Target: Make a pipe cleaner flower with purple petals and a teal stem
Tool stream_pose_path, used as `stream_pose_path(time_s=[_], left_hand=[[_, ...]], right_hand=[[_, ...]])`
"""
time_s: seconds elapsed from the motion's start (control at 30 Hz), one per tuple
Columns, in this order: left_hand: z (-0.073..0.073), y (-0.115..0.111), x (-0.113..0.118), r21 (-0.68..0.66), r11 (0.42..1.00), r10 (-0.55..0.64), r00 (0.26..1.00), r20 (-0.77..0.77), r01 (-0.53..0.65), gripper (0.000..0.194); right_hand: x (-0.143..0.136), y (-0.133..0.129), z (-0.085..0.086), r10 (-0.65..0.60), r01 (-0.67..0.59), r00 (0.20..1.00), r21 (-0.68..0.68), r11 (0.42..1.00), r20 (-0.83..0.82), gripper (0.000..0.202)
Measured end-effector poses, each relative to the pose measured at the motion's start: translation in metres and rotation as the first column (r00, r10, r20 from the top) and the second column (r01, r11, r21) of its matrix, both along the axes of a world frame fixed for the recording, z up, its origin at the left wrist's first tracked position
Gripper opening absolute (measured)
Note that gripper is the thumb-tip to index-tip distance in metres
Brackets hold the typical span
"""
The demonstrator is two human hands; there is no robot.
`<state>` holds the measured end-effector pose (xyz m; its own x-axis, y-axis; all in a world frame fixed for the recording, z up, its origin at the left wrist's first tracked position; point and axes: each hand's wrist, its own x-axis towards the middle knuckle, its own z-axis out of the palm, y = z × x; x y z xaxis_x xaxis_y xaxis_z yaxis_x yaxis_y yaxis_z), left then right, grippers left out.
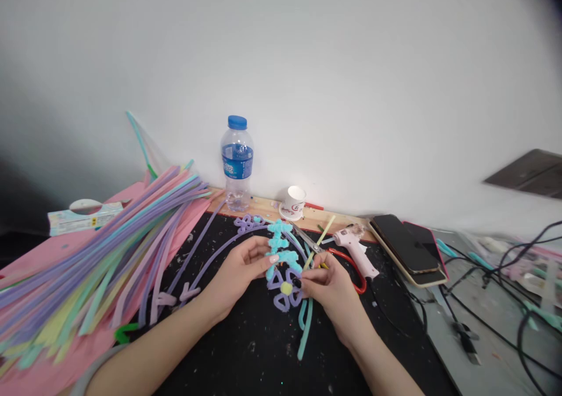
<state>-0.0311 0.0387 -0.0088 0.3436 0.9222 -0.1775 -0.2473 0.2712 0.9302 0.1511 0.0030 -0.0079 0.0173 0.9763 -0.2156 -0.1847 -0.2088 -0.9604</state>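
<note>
My left hand pinches a bumpy turquoise pipe-cleaner piece between thumb and fingers. Just below that piece is a purple pipe-cleaner flower with a yellow centre. At the flower's right side my right hand is closed, its thumb and fingertips against a petal edge. Teal stems hang below the right hand, and a pale yellow strip slants up behind it. Red-handled scissors lie just beyond the right hand. Another small purple flower rests behind the left hand.
Many pastel pipe cleaners are heaped on pink paper at left, near a tape dispenser. A water bottle and paper cup stand by the wall. A pink glue gun, stacked phones and black cables are at right.
</note>
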Motion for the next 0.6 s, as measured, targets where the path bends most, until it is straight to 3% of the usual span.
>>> stream_pose_path(time_s=[0.37,0.6], left_hand=[[0.0012,-0.0024,-0.0005,-0.058,0.998,0.001,0.996,0.094,0.004,0.020],[0.0040,-0.0024,0.0002,-0.048,0.999,0.010,0.997,0.078,-0.006,0.021]], right_hand=[[-0.0044,-0.0038,0.0094,-0.030,0.016,0.991,-0.100,0.995,-0.133,0.046],[-0.0037,-0.0036,0.0091,-0.036,0.018,0.983,-0.099,0.995,-0.179,0.041]])
